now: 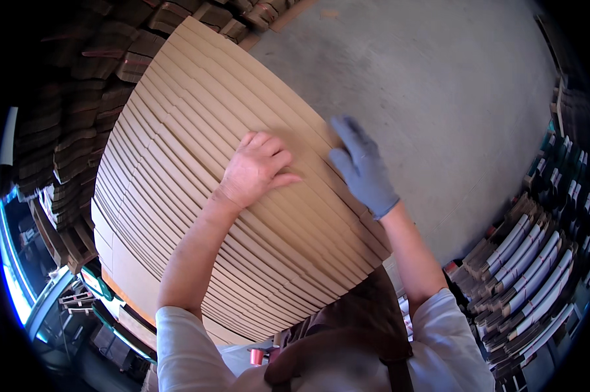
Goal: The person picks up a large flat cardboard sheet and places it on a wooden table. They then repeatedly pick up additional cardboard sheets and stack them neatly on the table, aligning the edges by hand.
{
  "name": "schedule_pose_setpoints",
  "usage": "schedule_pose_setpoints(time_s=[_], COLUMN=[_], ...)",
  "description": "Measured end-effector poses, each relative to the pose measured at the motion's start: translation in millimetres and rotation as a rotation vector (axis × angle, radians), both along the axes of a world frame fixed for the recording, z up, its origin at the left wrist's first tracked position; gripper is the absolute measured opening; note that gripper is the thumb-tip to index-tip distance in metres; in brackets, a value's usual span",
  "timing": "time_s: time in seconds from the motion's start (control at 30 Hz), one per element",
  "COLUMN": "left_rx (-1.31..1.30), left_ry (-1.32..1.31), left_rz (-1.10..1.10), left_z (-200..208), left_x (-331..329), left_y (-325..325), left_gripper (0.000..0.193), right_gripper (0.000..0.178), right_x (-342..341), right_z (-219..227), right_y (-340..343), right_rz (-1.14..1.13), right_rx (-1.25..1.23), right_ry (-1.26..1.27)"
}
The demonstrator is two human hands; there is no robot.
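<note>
Overlapping flat brown cardboard sheets (171,150) are fanned out in front of me, their long edges stepped one behind another. My left hand (259,164) is bare and rests over the upper sheets near the middle. Its fingers are loosely bent and the thumb stands apart from them; no sheet shows between them. My right hand (361,164) wears a grey glove. With fingers stretched out and thumb spread, it is beside the right-hand edge of the sheets, holding nothing. Whether the glove touches that edge cannot be made out.
Bundled cardboard stacks (112,59) fill the far left side. More tied bundles (517,261) stand at the right on the grey floor (439,85). A wooden pallet (69,242) shows at left. Near my body, a small red object (256,357) lies below the sheets.
</note>
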State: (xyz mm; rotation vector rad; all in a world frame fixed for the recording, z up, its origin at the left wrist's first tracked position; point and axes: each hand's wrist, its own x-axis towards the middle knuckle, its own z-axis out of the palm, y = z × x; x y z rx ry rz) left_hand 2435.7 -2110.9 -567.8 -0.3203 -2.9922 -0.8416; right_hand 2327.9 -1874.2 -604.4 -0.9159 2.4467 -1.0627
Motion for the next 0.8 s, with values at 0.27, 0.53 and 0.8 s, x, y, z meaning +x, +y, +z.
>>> schedule_pose_setpoints(time_s=[0.27, 0.53, 0.8], left_rx=[-0.009, -0.05, -0.011], left_ry=[0.013, 0.02, 0.016], left_rz=[-0.015, 0.001, 0.103], left_z=[0.2, 15.5, 13.5], left_x=[-2.9, 3.4, 38.1], left_y=[0.3, 4.0, 3.7], left_gripper=[0.037, 0.034, 0.032], right_gripper=[0.063, 0.072, 0.076], right_x=[23.6, 51.9, 66.5], right_z=[25.4, 34.5, 40.2], right_y=[25.3, -11.9, -21.6], right_rz=[-0.024, 0.086, 0.113], right_rx=[0.154, 0.217, 0.239], right_ry=[0.23, 0.23, 0.217])
